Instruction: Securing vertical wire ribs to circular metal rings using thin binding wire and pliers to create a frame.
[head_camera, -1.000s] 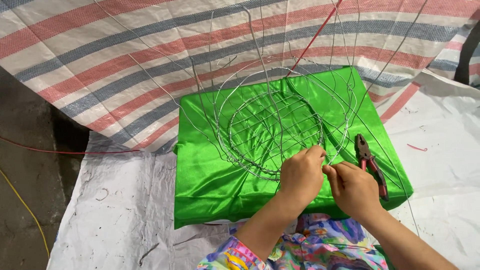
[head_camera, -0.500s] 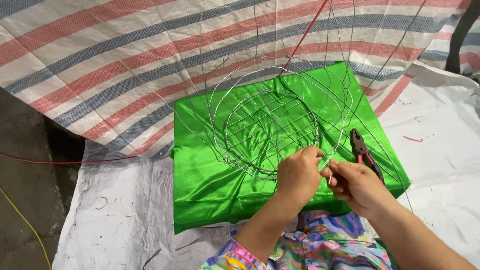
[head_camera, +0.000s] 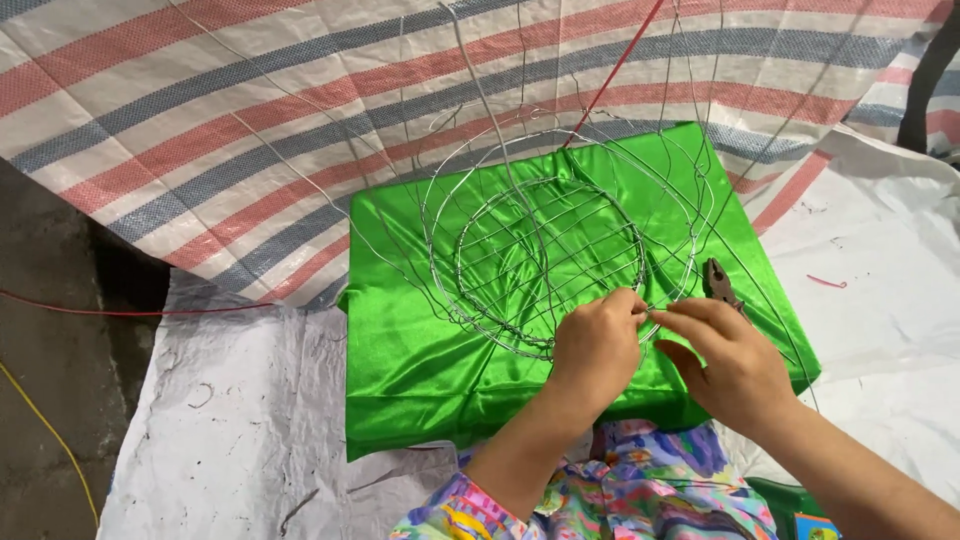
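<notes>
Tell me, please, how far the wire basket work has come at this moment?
Done: the wire frame on the green cloth already has a gridded round base and a wider ring. In hand: the left hand and right hand pinch wire at the near rim. Left: long upright wires stand loose and unwoven; the pliers lie unused.

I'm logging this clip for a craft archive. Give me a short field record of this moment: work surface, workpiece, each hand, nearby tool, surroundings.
Work surface: green satin cloth draped over a block
Workpiece: round wire frame with a grid base and loose wire ends rising up
Left hand: pinching the frame's near rim
Right hand: fingertips meeting the left at the same spot on the rim
Tool: pliers lying on the cloth, beside the right hand, untouched
Surroundings: striped tarp behind, white sheet below
</notes>
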